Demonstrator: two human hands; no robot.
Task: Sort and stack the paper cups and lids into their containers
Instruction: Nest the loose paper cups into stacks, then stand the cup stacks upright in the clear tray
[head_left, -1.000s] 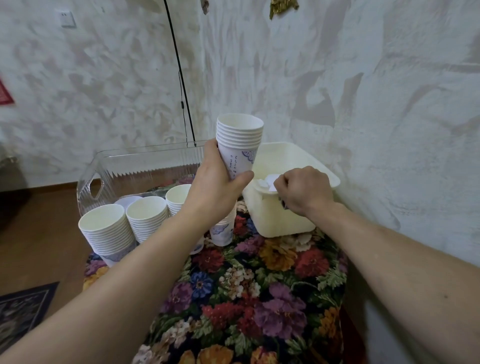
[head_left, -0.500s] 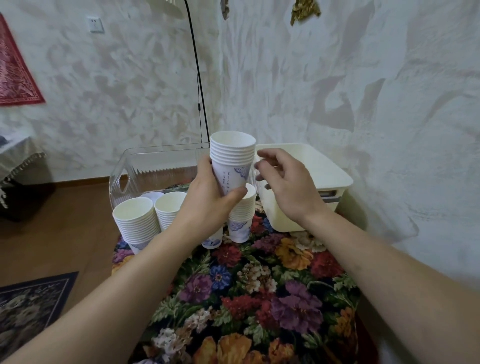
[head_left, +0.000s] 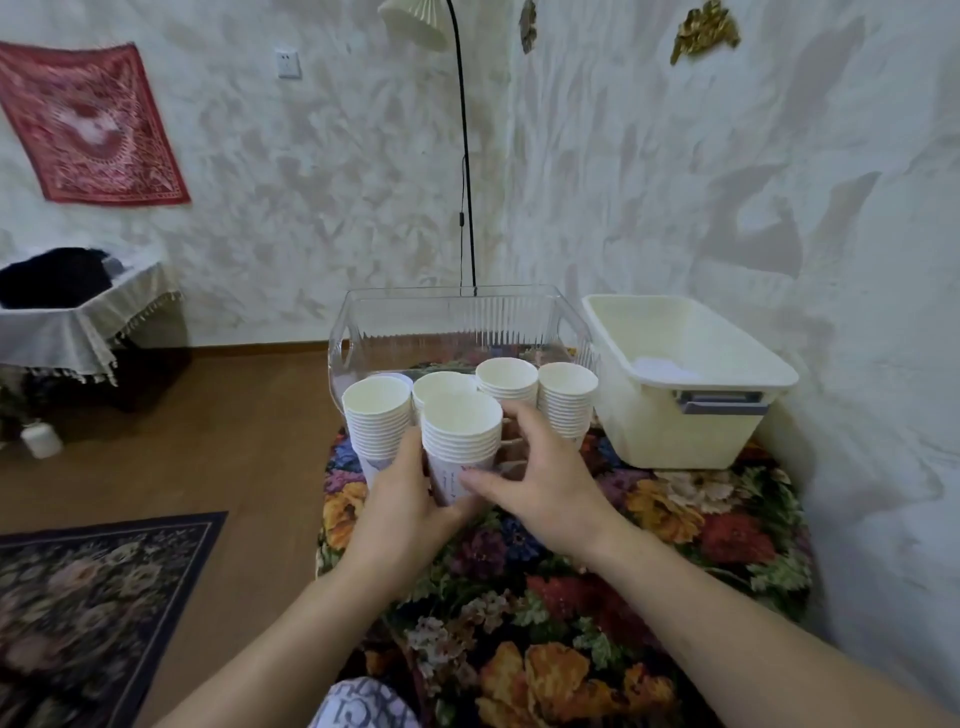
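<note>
cup stacks (head_left: 461, 426): 5 (nested) | bins (head_left: 675, 410): 2 | hands (head_left: 410, 499): 2

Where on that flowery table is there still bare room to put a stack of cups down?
The floral tablecloth lies bare in front of both hands, and also between the right hand and the cream bin. It is crowded by the clear bin, where the cup stacks stand close together and the left hand holds another stack.

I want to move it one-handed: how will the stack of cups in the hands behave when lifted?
The held stack of cups is probably light, being thin nested paper. It looks tall and narrow-based, so it may tip against the neighbouring stacks. A hard squeeze from the left hand would likely dent it.
</note>
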